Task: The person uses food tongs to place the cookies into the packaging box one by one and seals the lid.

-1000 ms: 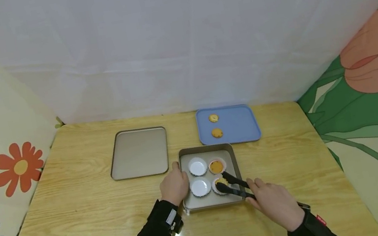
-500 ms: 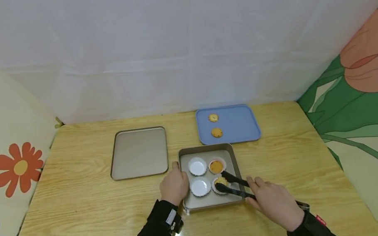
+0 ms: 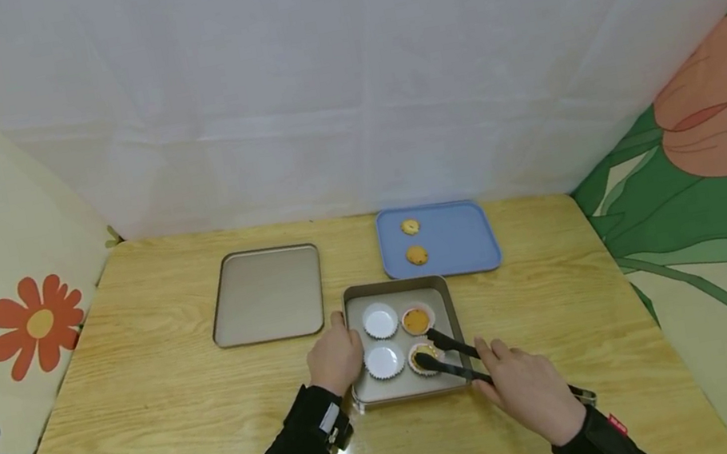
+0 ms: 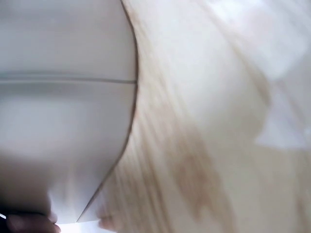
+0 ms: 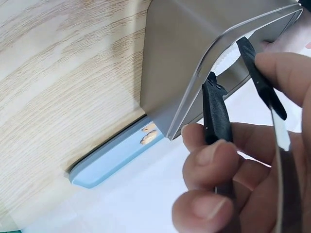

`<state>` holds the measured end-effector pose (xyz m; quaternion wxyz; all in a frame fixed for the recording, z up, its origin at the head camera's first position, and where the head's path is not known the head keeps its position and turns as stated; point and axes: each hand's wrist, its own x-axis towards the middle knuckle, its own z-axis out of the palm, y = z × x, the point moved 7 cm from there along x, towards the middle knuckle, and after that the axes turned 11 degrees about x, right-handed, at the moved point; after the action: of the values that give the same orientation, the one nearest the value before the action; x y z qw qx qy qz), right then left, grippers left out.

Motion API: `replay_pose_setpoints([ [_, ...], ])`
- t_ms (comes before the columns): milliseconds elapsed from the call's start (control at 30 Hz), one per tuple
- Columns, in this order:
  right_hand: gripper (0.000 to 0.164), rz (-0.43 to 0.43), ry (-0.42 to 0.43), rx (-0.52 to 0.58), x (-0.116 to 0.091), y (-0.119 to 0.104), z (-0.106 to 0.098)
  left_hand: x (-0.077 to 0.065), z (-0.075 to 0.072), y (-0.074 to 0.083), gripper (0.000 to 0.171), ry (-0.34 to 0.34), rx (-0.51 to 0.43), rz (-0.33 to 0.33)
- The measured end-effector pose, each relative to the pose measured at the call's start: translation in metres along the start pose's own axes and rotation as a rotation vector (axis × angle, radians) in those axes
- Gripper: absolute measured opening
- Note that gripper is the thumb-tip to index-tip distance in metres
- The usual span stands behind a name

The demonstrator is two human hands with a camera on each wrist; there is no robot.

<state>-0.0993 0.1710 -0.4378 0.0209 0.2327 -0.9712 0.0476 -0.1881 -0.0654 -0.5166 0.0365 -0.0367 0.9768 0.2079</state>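
Observation:
In the head view, a deep metal baking pan (image 3: 403, 389) holds several white paper baking cups. My left hand (image 3: 336, 355) grips its left wall. Black-tipped tongs (image 3: 458, 371) are held in my right hand (image 3: 534, 393), reaching over the pan's right wall. Their tips stand apart at the near right cup, where a round cookie (image 3: 422, 349) lies partly hidden by them. Another cookie (image 3: 415, 322) sits in the far right cup. Both left cups, one far (image 3: 380, 320) and one near (image 3: 385, 361), hold nothing. Curled fingers surround the tongs (image 5: 217, 111) in the right wrist view.
Behind the pan lies a blue tray (image 3: 460, 238) bearing two cookies, one pale (image 3: 410, 227) and one browner (image 3: 416, 255). A shallow metal tray (image 3: 266, 293) is at the back left of the wooden table (image 3: 153, 442). White cloth (image 3: 313, 106) hangs along the back.
The tongs' tips have spread slightly, and the cookie between them has dropped lower into the near right cup. My left hand and the pan have stayed put.

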Motion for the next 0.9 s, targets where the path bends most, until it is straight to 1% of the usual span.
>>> replay_pose_setpoints([
  [100, 0.057, 0.001, -0.010, 0.006, 0.001, 0.001, 0.001, -0.001, -0.001, 0.000, 0.046, 0.000, -0.004, -0.001],
  [233, 0.055, -0.001, -0.025, 0.073, 0.005, 0.003, -0.005, -0.001, 0.000, 0.000, 0.046, 0.000, -0.005, -0.003],
  [300, 0.054, -0.008, -0.008, 0.102, 0.010, 0.006, -0.012, -0.001, 0.000, 0.000, 0.045, 0.000, -0.005, -0.007],
  [333, 0.054, -0.015, 0.015, 0.113, 0.014, 0.007, -0.017, -0.001, 0.000, 0.000, 0.045, 0.001, -0.007, -0.008],
  [533, 0.057, -0.052, 0.166, 0.096, 0.040, 0.016, -0.048, -0.002, 0.000, 0.000, 0.044, 0.012, 0.001, -0.011],
  [667, 0.059, -0.080, 0.238, 0.086, 0.059, 0.018, -0.062, -0.003, 0.000, 0.000, 0.043, 0.015, 0.009, -0.014],
  [800, 0.056, -0.090, 0.264, 0.111, 0.081, 0.023, -0.068, -0.002, -0.001, 0.000, 0.043, 0.023, 0.011, -0.012],
  [900, 0.055, -0.074, 0.254, 0.132, 0.101, 0.031, -0.067, -0.003, -0.001, 0.000, 0.043, 0.023, 0.010, -0.011],
])
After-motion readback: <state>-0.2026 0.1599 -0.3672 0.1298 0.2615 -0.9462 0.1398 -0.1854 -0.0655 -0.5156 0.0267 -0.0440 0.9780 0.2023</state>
